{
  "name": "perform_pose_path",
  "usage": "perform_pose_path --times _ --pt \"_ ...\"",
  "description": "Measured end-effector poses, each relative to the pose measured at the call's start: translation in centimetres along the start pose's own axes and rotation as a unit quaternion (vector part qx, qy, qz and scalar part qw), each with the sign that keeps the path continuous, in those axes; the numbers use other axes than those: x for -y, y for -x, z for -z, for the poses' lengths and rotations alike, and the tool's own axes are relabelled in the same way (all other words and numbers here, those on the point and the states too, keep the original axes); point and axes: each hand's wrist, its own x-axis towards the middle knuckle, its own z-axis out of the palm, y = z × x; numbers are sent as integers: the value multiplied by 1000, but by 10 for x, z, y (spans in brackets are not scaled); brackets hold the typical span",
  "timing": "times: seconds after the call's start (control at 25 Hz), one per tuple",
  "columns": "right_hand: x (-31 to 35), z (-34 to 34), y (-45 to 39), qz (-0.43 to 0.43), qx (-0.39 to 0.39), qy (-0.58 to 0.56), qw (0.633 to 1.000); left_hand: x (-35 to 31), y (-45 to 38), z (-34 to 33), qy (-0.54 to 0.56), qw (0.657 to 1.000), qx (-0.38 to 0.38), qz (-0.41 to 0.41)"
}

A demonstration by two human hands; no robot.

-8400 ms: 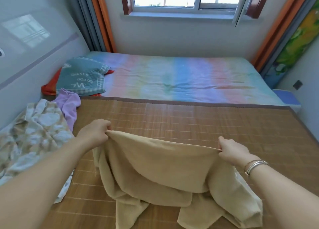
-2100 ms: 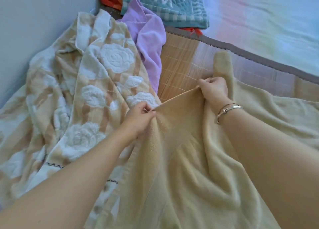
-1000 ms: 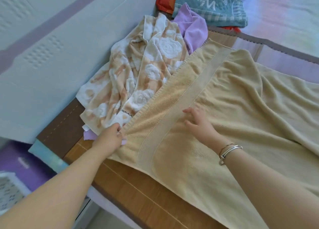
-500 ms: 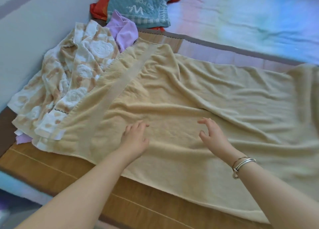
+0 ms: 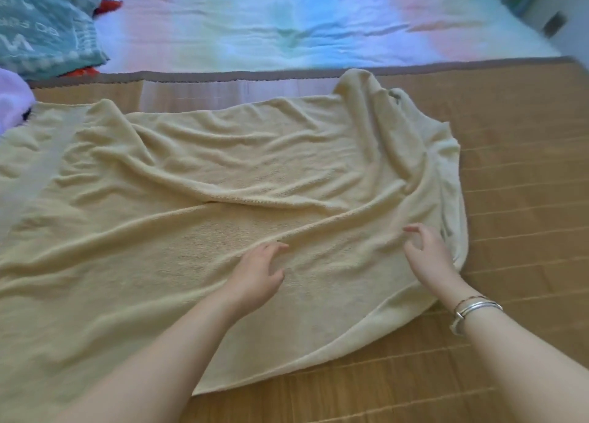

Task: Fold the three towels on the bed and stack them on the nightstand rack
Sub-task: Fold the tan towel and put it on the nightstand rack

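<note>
Head: one beige towel (image 5: 197, 180), two open hands: left hand (image 5: 258, 274), right hand (image 5: 428, 252).

One tan towel (image 5: 223, 180) lies spread, w/ one purple cloth (image 5: 12, 100) at far left edge. One teal pillow (image 5: 41, 27) sits top left, one red item (image 5: 106, 6) beneath it, mostly hidden. One bamboo mat (image 5: 522, 154), one pastel striped sheet (image 5: 287, 20). Two hands in view: left hand (image 5: 258, 276), right hand (image 5: 427, 253). Approx. two silver bangles (image 5: 475, 306) on right wrist; exact no. unclear.
</note>
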Motion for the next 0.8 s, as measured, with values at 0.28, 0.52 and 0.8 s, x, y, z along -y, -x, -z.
perform_pose_path --times 0.28,0.52,0.8 --pt "-71 47 -25 -94 -74 -96 988 -87 -36 -44 14 997 37 -61" --pt "-128 94 -100 -146 -37 -225 963 -186 -98 -100 42 997 19 -63" --pt "-129 122 -187 -160 102 -319 929 -273 -160 -164 97 995 28 -12"
